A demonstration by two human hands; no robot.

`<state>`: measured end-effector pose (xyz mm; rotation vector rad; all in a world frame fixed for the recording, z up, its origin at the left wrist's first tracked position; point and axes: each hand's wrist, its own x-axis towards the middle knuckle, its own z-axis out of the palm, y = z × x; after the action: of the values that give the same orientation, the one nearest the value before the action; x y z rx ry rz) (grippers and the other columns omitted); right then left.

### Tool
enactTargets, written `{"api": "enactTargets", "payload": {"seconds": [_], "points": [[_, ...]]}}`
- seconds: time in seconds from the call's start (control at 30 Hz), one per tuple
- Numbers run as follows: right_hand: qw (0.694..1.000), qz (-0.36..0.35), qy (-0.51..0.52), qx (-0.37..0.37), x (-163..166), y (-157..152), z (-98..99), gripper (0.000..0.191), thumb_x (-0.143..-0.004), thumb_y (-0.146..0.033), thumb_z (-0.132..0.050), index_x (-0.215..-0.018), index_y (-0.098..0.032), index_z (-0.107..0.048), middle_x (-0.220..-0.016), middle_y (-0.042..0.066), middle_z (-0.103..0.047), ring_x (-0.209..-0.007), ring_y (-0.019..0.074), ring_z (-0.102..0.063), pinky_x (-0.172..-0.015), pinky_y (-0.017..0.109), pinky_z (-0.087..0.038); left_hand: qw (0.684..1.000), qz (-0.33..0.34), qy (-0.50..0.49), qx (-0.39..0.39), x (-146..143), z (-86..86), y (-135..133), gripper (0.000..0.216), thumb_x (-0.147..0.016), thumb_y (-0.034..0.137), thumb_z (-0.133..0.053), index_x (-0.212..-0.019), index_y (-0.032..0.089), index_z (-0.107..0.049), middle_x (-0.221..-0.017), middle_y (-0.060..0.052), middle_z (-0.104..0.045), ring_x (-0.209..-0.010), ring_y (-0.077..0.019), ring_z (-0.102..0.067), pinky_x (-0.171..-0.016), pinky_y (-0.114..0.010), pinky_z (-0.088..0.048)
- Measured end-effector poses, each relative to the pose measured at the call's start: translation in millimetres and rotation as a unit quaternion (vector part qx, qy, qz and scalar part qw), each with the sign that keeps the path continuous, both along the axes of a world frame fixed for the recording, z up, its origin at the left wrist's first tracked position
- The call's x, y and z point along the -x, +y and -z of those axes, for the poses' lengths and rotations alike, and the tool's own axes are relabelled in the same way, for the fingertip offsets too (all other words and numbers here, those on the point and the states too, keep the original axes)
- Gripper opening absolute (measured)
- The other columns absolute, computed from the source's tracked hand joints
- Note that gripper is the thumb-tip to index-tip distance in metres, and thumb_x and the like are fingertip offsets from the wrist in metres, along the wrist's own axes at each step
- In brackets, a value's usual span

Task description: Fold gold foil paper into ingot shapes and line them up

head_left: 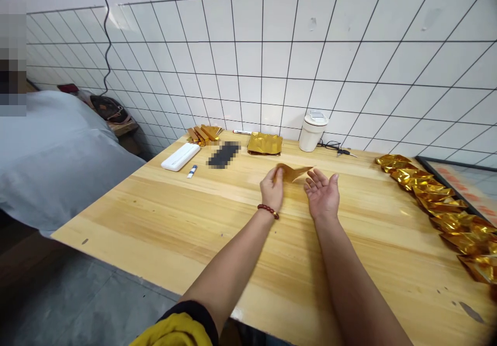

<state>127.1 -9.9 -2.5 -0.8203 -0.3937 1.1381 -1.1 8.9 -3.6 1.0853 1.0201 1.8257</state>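
Note:
Above the middle of the wooden table [186,206], my left hand [272,188] pinches a sheet of gold foil paper [292,174] by its left side. The sheet is bent, and its right corner reaches toward my right hand [323,193]. That hand is open, palm turned up and fingers spread, close to the sheet's right end; whether a fingertip touches it I cannot tell. Behind my left hand lies a stack of gold foil sheets [265,144]. A row of folded gold foil pieces [430,193] runs along the table's right side.
Toward the back left are gold strips [204,134], a white power-bank-like block [180,157], a small blue-and-white item [192,171], a blurred dark object [224,154] and a pen [243,132]. A lidded white cup [312,131], glasses [330,144] and a key [347,153] sit by the tiled wall. Someone in grey [66,154] is at left.

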Motion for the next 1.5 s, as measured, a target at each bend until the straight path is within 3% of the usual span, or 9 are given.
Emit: {"api": "enactTargets", "payload": {"seconds": [0.13, 0.3, 0.6, 0.67, 0.87, 1.0, 1.2, 1.3, 1.5], "points": [[0.996, 0.071, -0.046, 0.006, 2, 2, 4.3, 0.05, -0.083, -0.065, -0.06, -0.107, -0.021, -0.066, -0.111, 0.004, -0.068, -0.084, 0.0105, -0.063, -0.076, 0.023, -0.051, 0.981, -0.07, -0.16, 0.086, 11, -2.0, 15, 0.027, -0.075, 0.042, -0.073, -0.086, 0.018, -0.072, -0.082, -0.007, -0.074, -0.086, -0.0227, -0.07, -0.081, -0.033, -0.053], [0.993, 0.012, -0.11, -0.033, 10, -1, 4.9, 0.055, -0.074, -0.058, -0.072, -0.118, -0.026, -0.064, -0.123, 0.003, -0.066, -0.104, 0.0134, -0.063, -0.094, 0.029, -0.047, 0.938, 0.067, -0.314, 0.129, 24, -4.3, 16, 0.037, -0.079, 0.05, -0.058, -0.093, 0.017, -0.069, -0.078, -0.008, -0.073, -0.065, -0.0235, -0.069, -0.066, -0.038, -0.055], [0.95, -0.175, -0.236, -0.103, 31, -18, 3.7, 0.109, -0.035, -0.014, -0.096, -0.136, -0.026, -0.056, -0.15, 0.01, -0.049, -0.142, 0.0249, -0.042, -0.118, 0.045, -0.029, 0.947, -0.05, -0.284, 0.144, 9, -4.8, 18, 0.025, -0.065, 0.03, -0.076, -0.084, 0.017, -0.067, -0.076, -0.002, -0.071, -0.071, -0.0169, -0.067, -0.071, -0.03, -0.053], [0.955, -0.159, -0.235, -0.089, 35, -17, 5.7, 0.106, -0.038, -0.015, -0.096, -0.135, -0.025, -0.057, -0.149, 0.01, -0.052, -0.137, 0.0249, -0.048, -0.115, 0.044, -0.035, 0.948, -0.032, -0.281, 0.146, 5, -2.1, 15, 0.026, -0.062, 0.027, -0.078, -0.084, 0.016, -0.067, -0.077, -0.002, -0.071, -0.069, -0.0164, -0.067, -0.071, -0.031, -0.054], [0.99, -0.062, -0.122, -0.041, 32, -5, 10.1, 0.048, -0.061, -0.034, -0.088, -0.104, -0.019, -0.072, -0.103, 0.006, -0.077, -0.1, 0.0249, -0.072, -0.096, 0.046, -0.055, 0.959, 0.058, -0.25, 0.119, 1, 1.0, 5, 0.036, -0.053, 0.019, -0.084, -0.087, 0.014, -0.072, -0.083, -0.005, -0.075, -0.075, -0.0191, -0.069, -0.076, -0.033, -0.054], [0.999, -0.022, -0.038, -0.006, 24, -1, 7.5, 0.049, -0.058, -0.034, -0.09, -0.1, -0.019, -0.072, -0.101, 0.006, -0.077, -0.093, 0.0256, -0.074, -0.083, 0.042, -0.061, 0.959, 0.119, -0.216, 0.141, 1, 0.4, 1, 0.045, -0.048, 0.023, -0.089, -0.09, 0.012, -0.075, -0.087, -0.008, -0.076, -0.082, -0.0237, -0.07, -0.082, -0.038, -0.053], [0.991, 0.077, -0.11, 0.028, 8, -1, 5.7, 0.045, -0.054, -0.037, -0.09, -0.091, -0.018, -0.074, -0.094, 0.006, -0.078, -0.083, 0.0237, -0.074, -0.073, 0.037, -0.062, 0.94, 0.225, -0.153, 0.205, 18, -1.8, 5, 0.046, -0.046, 0.024, -0.094, -0.085, 0.01, -0.075, -0.083, -0.008, -0.075, -0.081, -0.0211, -0.068, -0.085, -0.036, -0.052], [0.991, 0.043, -0.111, 0.057, 3, -1, 6.2, 0.046, -0.05, -0.038, -0.092, -0.088, -0.018, -0.074, -0.086, 0.005, -0.077, -0.072, 0.0213, -0.072, -0.066, 0.034, -0.06, 0.903, 0.319, -0.174, 0.228, 38, -9.5, 14, 0.041, -0.059, 0.033, -0.09, -0.091, 0.013, -0.075, -0.091, -0.009, -0.075, -0.087, -0.0215, -0.069, -0.086, -0.038, -0.054], [0.978, -0.037, -0.183, 0.095, 7, -4, 6.3, 0.044, -0.047, -0.042, -0.093, -0.077, -0.017, -0.074, -0.069, 0.003, -0.074, -0.059, 0.0178, -0.066, -0.054, 0.029, -0.055, 0.861, 0.386, -0.218, 0.249, 58, -16.9, 20, 0.04, -0.075, 0.046, -0.078, -0.095, 0.011, -0.073, -0.094, -0.013, -0.076, -0.096, -0.0265, -0.071, -0.092, -0.037, -0.054]]}}
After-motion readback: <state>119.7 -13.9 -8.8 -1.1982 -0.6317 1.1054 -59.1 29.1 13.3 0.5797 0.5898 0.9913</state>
